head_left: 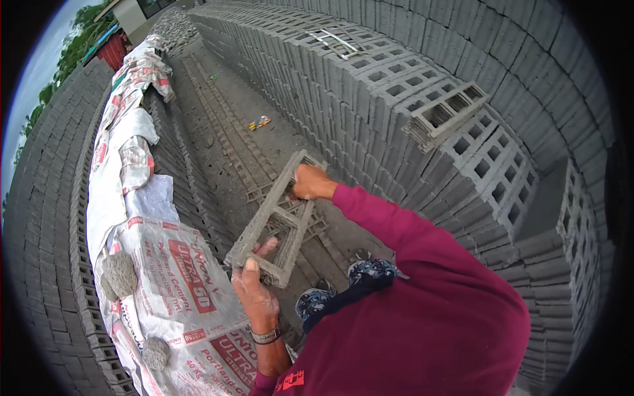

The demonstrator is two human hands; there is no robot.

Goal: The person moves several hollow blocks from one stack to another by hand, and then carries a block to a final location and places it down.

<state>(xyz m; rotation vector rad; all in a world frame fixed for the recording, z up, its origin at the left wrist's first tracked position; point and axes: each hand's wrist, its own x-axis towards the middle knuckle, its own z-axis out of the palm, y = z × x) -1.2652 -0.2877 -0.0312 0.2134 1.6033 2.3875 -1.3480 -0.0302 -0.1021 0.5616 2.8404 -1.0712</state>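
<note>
Nearest, at the lower middle of the frame, the left hand is clamped on the near end of a stack of gritty grey frames, thumb on top and fingers through an opening; one watch circles its wrist. The right hand is closed around the far end. The stack hangs tilted above the ground at the centre of the frame, its layers packed too tightly to count. The step in hand looks like handling this stack with both hands, and the next move seems to call for an even grip at both ends so the layers do not slide apart

Two shoes, partly hidden, sit below it. At the lower left, printed sacks, too overlapped to count, bear at least two rough lumps. Farther up, one yellow wrapper lies on the ground. At the upper right, one more stack of frames rests on a long row of hollow blocks, blocks beyond counting; one pale thin frame lies farther along. Farthest, at the top left, is one heap of rubble
</note>
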